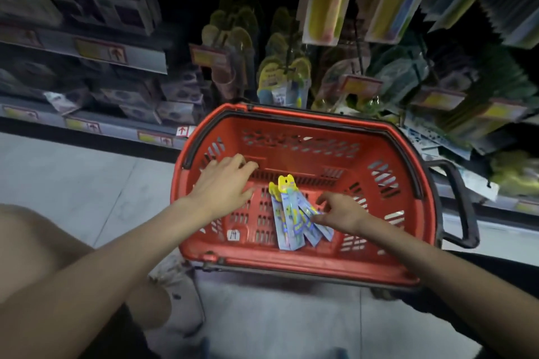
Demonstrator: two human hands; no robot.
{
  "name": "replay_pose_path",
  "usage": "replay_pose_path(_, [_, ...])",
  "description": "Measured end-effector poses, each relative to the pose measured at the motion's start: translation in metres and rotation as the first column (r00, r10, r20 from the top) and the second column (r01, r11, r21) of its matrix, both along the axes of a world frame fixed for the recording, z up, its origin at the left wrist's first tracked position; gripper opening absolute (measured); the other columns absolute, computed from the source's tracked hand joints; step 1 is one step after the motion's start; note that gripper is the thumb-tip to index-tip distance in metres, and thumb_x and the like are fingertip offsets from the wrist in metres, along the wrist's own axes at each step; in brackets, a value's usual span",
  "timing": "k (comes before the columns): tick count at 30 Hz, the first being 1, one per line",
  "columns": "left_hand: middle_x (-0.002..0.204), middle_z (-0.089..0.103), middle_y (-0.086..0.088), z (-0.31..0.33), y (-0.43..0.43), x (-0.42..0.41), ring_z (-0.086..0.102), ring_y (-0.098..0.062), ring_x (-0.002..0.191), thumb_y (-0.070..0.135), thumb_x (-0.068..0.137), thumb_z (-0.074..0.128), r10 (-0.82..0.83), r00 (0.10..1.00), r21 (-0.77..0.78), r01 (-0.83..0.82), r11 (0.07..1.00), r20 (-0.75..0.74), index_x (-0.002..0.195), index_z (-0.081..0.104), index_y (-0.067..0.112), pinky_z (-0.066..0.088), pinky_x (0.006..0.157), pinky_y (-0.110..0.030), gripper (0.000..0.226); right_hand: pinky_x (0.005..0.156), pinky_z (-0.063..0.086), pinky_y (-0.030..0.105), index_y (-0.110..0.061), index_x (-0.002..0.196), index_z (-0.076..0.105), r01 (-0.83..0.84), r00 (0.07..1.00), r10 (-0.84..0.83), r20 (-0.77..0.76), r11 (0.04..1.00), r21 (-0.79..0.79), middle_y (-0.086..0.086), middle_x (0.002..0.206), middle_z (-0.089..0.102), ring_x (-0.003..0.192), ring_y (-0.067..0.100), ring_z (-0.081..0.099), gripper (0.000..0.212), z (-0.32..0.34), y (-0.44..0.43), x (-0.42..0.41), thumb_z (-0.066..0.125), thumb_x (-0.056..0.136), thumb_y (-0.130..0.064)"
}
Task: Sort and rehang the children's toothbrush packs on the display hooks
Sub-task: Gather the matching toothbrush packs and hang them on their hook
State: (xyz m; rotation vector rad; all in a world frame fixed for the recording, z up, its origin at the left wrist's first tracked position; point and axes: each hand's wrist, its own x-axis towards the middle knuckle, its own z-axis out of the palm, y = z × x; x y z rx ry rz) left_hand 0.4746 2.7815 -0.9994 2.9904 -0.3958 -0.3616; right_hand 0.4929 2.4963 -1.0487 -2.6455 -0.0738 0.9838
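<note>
Red basket (291,269) holds the fanned toothbrush packs (291,218) on its floor: light, stiff, slick card, probably best pinched by the yellow hanger tabs (284,183). Left hand (224,183) hovers spread over the basket's left side. Right hand (344,210) curls onto the packs, but I cannot tell whether it pinches them.

- Red-orange on the basket (291,265) around the left hand (224,183) and the right hand (341,211), patterned with rows of slots.
- Black on its rim band and on the handle (463,204) to the right of the right hand.
- Pale blue with yellow tops on the toothbrush packs (287,224) between the hands.
- White with dark marks on the sticker (233,234) just below the left hand.
- Pale grey with thin dark seams on the floor (73,172) left of the left hand.
- Yellow with a pink brush on the hanging pack (326,0) well beyond the hands.
- Yellow and red on the shelf label (100,51) beyond the left hand.
</note>
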Motion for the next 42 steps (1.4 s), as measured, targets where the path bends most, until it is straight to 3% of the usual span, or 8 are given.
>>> replay_pose_path(4, [0.137, 0.052, -0.007, -0.004, -0.004, 0.003, 0.054, -0.031, 0.128, 0.045, 0.099, 0.057, 0.013, 0.998, 0.007, -0.013, 1.0, -0.056, 0.148, 0.046, 0.023, 0.043, 0.103, -0.046, 0.055, 0.091, 0.051, 0.034, -0.008, 0.13, 0.061, -0.064, 0.996, 0.057, -0.068, 0.994, -0.091, 0.014, 0.129, 0.068, 0.115, 0.033, 0.065, 0.069, -0.035, 0.03, 0.025, 0.079, 0.083, -0.056])
replay_pose_path(8, [0.135, 0.053, -0.006, -0.005, -0.008, 0.0, 0.055, -0.031, 0.126, 0.045, 0.1, 0.056, -0.012, 0.999, -0.001, 0.012, 1.0, -0.039, 0.147, 0.046, 0.023, 0.044, 0.102, -0.046, 0.053, 0.074, 0.049, 0.03, -0.023, 0.089, 0.07, 0.017, 0.98, -0.029, -0.195, 0.998, -0.062, -0.002, 0.091, 0.074, 0.091, 0.024, 0.07, 0.054, -0.07, 0.046, 0.043, 0.089, 0.062, -0.066])
replay_pose_path(14, [0.135, 0.054, -0.006, -0.009, -0.004, -0.005, 0.056, -0.03, 0.123, 0.043, 0.101, 0.053, -0.028, 0.999, 0.001, 0.028, 1.0, -0.026, 0.146, 0.047, 0.022, 0.046, 0.101, -0.046, 0.049, 0.089, 0.053, 0.033, -0.017, 0.132, 0.053, 0.146, 0.97, -0.156, -0.185, 0.987, -0.068, 0.006, 0.125, 0.059, 0.113, 0.023, 0.063, 0.099, -0.102, 0.053, 0.038, 0.089, 0.057, -0.071])
replay_pose_path(19, [0.134, 0.055, -0.006, -0.016, 0.005, -0.002, 0.056, -0.029, 0.124, 0.042, 0.1, 0.054, -0.021, 0.999, 0.031, 0.023, 0.999, -0.05, 0.146, 0.047, 0.023, 0.045, 0.103, -0.047, 0.05, 0.065, 0.063, 0.034, -0.02, 0.11, 0.065, 0.259, 0.95, -0.238, -0.204, 0.962, 0.085, 0.0, 0.098, 0.077, 0.079, 0.016, 0.077, 0.077, -0.17, 0.026, 0.047, 0.096, 0.047, -0.051])
replay_pose_path(21, [0.134, 0.056, -0.006, -0.018, 0.008, 0.001, 0.057, -0.029, 0.123, 0.042, 0.1, 0.055, -0.02, 0.998, 0.034, 0.022, 0.999, -0.052, 0.147, 0.047, 0.023, 0.046, 0.104, -0.047, 0.051, 0.071, 0.064, 0.029, -0.019, 0.108, 0.07, 0.29, 0.943, -0.259, -0.21, 0.948, 0.133, -0.003, 0.095, 0.079, 0.076, 0.009, 0.076, 0.061, -0.136, 0.039, 0.042, 0.097, 0.056, -0.035])
replay_pose_path(24, [0.135, 0.056, -0.006, -0.018, 0.008, 0.006, 0.057, -0.029, 0.124, 0.041, 0.101, 0.055, -0.025, 0.998, 0.037, 0.027, 0.999, -0.054, 0.148, 0.046, 0.022, 0.046, 0.105, -0.047, 0.052, 0.052, 0.049, 0.011, -0.016, 0.099, 0.076, 0.257, 0.946, -0.219, -0.237, 0.955, 0.145, -0.009, 0.079, 0.074, 0.057, -0.004, 0.068, 0.029, -0.117, 0.042, 0.042, 0.091, 0.074, -0.016])
replay_pose_path(36, [0.13, 0.06, -0.006, -0.011, 0.001, 0.008, 0.059, -0.03, 0.123, 0.043, 0.101, 0.053, -0.042, 0.998, 0.025, 0.044, 0.999, -0.055, 0.146, 0.048, 0.022, 0.046, 0.104, -0.048, 0.05, 0.06, 0.053, 0.022, -0.012, 0.084, 0.071, 0.19, 0.97, -0.135, -0.2, 0.938, 0.29, -0.004, 0.07, 0.07, 0.064, 0.011, 0.065, 0.007, -0.055, 0.03, 0.047, 0.076, 0.082, -0.008])
replay_pose_path(42, [0.118, 0.071, -0.002, -0.001, -0.011, 0.01, 0.069, -0.024, 0.11, 0.049, 0.099, 0.058, 0.187, 0.929, -0.348, -0.299, 0.889, -0.32, 0.135, 0.061, 0.024, 0.056, 0.095, -0.041, 0.044, 0.067, 0.052, 0.026, -0.019, 0.08, 0.063, 0.129, 0.989, -0.08, -0.127, 0.883, 0.451, -0.006, 0.071, 0.067, 0.067, 0.011, 0.063, 0.017, 0.029, 0.037, 0.052, 0.08, 0.081, -0.015])
